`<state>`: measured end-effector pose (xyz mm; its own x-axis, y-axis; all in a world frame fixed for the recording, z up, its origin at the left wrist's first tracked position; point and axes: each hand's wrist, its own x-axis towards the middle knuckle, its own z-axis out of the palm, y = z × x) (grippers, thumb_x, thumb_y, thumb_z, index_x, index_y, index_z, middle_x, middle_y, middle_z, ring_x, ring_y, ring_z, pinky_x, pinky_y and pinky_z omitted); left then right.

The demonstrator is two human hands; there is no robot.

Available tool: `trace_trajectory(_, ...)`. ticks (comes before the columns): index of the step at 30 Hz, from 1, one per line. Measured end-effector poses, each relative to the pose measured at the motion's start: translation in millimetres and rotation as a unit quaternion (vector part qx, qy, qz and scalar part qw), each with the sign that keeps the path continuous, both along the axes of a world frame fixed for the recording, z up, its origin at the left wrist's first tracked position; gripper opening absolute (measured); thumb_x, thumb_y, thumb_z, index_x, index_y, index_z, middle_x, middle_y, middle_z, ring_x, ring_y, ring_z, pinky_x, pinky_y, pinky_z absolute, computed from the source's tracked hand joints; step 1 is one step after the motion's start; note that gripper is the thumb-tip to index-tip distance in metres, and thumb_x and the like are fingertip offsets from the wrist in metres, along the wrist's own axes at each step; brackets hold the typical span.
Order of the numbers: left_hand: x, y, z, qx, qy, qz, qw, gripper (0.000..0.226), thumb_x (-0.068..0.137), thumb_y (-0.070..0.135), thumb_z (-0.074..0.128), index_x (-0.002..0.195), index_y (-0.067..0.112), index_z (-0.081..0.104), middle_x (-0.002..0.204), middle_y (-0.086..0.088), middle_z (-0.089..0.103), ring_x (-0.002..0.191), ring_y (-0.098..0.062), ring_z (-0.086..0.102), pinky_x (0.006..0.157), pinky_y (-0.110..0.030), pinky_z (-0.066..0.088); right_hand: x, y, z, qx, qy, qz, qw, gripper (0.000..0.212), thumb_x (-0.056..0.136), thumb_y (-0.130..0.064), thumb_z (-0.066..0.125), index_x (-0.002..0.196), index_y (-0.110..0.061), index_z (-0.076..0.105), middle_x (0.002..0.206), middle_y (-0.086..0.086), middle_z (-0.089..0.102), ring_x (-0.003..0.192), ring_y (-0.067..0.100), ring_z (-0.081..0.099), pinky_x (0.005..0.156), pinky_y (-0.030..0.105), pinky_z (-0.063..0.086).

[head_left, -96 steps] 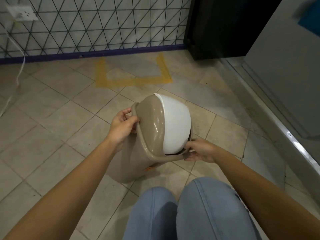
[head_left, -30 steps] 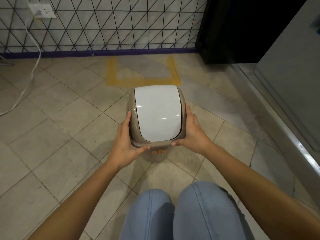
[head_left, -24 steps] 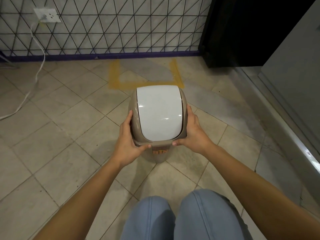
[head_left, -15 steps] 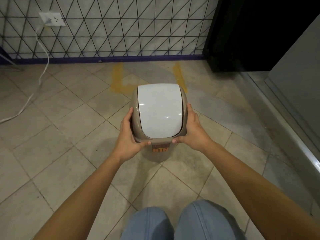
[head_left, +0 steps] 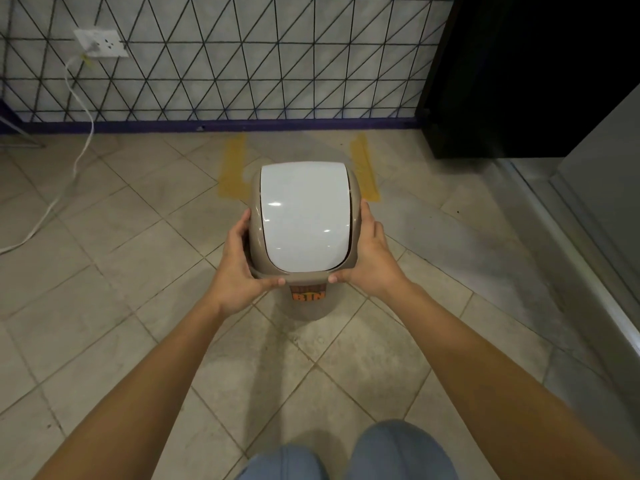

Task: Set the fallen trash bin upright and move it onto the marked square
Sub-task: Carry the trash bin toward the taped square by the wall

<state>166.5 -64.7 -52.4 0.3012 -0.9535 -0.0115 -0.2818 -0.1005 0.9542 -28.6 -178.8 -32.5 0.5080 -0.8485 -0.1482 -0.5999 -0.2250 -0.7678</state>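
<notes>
Mid-floor, just short of the yellow tape square: beige plastic trash bin with a white swing lid, upright, lid facing up, orange label reading "BIN" on the near side. Gripped from both sides under the lid rim. Left hand wrapped on the left edge, thumb across the near rim, fingers along the side. Right hand mirrored on the right edge, thumb on the near rim. Both closed firm on the bin, not spread.

Cannot tell whether the base touches the beige tiled floor or hangs just above it; base mostly hidden by the lid.

Step in hand, by judgement: uprighting done, carry toward the mark under way. Only the two side strips of the tape visible, far side of the bin; near strip hidden behind the bin.

Next move likely needs: push further away toward the white wall with black triangle grid, centre between the two strips, set down flat, then release.

Off to the far left, white wall socket with white cable trailing down, well apart from the path. Black cabinet far right, clear of the mark.
</notes>
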Motion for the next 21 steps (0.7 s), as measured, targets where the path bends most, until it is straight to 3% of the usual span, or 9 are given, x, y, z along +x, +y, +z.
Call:
trace_trajectory(3, 2.7, -13.7, 2.7, 0.012, 0.003, 0.003, 1.000, 0.126, 0.056, 0.009, 0.086, 0.148, 0.022, 0.000, 0.147, 0.014, 0.019, 0.123, 0.024, 0.024, 0.109, -0.024, 0.028, 4.6, -13.1, 2.3, 0.007, 0.004, -0.003, 1.000, 0.143, 0.051, -0.011, 0.088, 0.143, -0.027, -0.020, 0.144, 0.009, 0.019, 0.134, 0.023, 0.023, 0.105, 0.032, 0.025)
trace_trajectory(9, 13.5, -39.2, 2.9, 0.001, 0.004, 0.014, 1.000, 0.124, 0.060, -0.004, 0.083, 0.148, 0.017, -0.002, 0.155, -0.001, 0.013, 0.140, -0.008, 0.018, 0.115, -0.037, 0.025, 20.9, -35.9, -0.7, 0.006, 0.008, -0.011, 1.000, 0.143, 0.052, -0.011, 0.088, 0.142, -0.029, -0.022, 0.143, 0.008, 0.019, 0.133, 0.023, 0.025, 0.102, 0.030, 0.027)
trace_trajectory(16, 36.5, -66.1, 1.2, 0.015, -0.002, 0.017, 1.000, 0.126, 0.061, -0.002, 0.083, 0.148, 0.020, -0.005, 0.156, -0.002, 0.010, 0.142, -0.009, 0.016, 0.116, -0.037, 0.023, 46.7, -62.8, 1.6, 0.008, 0.028, -0.025, 0.999, 0.145, 0.050, -0.010, 0.089, 0.142, -0.031, -0.022, 0.144, 0.007, 0.019, 0.132, 0.023, 0.029, 0.104, 0.034, 0.029)
trace_trajectory(21, 54.7, -89.3, -5.6, 0.016, -0.012, 0.024, 1.000, 0.125, 0.061, 0.008, 0.085, 0.149, 0.019, -0.003, 0.155, -0.001, 0.012, 0.142, -0.010, 0.017, 0.115, -0.042, 0.026, 65.5, -89.2, 0.3, 0.016, 0.028, -0.019, 0.999, 0.145, 0.051, -0.009, 0.088, 0.142, -0.030, -0.022, 0.149, 0.007, 0.013, 0.138, 0.025, 0.021, 0.110, 0.041, 0.026)
